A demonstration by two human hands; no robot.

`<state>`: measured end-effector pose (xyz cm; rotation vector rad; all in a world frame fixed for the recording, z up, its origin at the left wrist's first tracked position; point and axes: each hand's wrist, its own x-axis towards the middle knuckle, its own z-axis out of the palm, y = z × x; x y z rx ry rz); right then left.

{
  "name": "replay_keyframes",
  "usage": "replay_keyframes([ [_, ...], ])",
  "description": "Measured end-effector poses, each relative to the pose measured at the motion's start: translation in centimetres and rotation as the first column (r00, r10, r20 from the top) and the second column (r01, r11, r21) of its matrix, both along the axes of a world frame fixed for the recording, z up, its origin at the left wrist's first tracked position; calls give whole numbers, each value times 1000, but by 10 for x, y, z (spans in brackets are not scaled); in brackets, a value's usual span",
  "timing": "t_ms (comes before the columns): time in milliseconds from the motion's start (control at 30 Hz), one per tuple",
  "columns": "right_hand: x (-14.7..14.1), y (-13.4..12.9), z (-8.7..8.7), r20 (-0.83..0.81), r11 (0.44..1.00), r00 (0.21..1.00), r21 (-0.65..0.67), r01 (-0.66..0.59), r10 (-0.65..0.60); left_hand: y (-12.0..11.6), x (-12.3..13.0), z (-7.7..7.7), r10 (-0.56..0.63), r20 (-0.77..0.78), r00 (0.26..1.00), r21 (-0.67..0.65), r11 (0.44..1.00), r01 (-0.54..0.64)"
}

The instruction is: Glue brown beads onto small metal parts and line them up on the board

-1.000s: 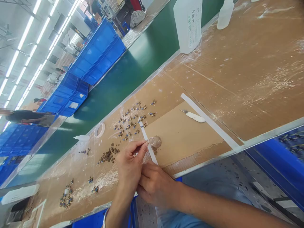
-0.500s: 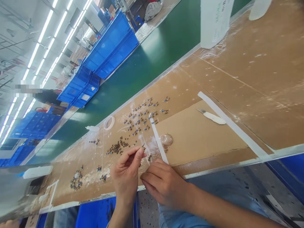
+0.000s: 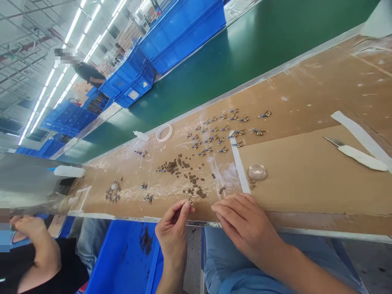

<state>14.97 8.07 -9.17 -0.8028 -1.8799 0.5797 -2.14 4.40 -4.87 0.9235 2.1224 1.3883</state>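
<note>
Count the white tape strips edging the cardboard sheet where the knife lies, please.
2. The first strip runs beside the clear dish; the second strip lies beside the white-handled knife and leaves the picture. More tape could be hidden under the right hand.

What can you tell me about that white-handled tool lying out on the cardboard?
The white-handled tool has a smooth, slim handle, perhaps plastic, and a thin grey, metal-looking tip; its exact type is unclear. It lies flat on the cardboard sheet, tip toward the upper left, handle end close to a white tape strip; whether they touch, I can't tell. Neither the left hand nor the right hand touches it.
</note>
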Motion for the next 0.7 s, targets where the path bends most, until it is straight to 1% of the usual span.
replay_keyframes([
  [100, -7, 6, 2, 39, 999, 998, 1, 42, -42, -2, -4, -6, -16, 38, 999, -7, 1000, 17],
  [267, -21, 14, 2, 135, 995, 988, -47, 86, -79, -4, -8, -14, -31, 62, 998, 14, 999, 30],
  [467, -31, 20, -1, 206, 997, 977, -38, 63, -53, -7, -9, -13, -49, 71, 996, 35, 998, 46],
  [600, -31, 21, -1, 218, 998, 974, -21, 61, -55, -9, -9, -12, -63, 58, 996, 43, 997, 61],
  [700, -28, 19, 0, 221, 998, 975, -37, 43, -34, -11, -8, -11, -82, 50, 995, 44, 996, 80],
])
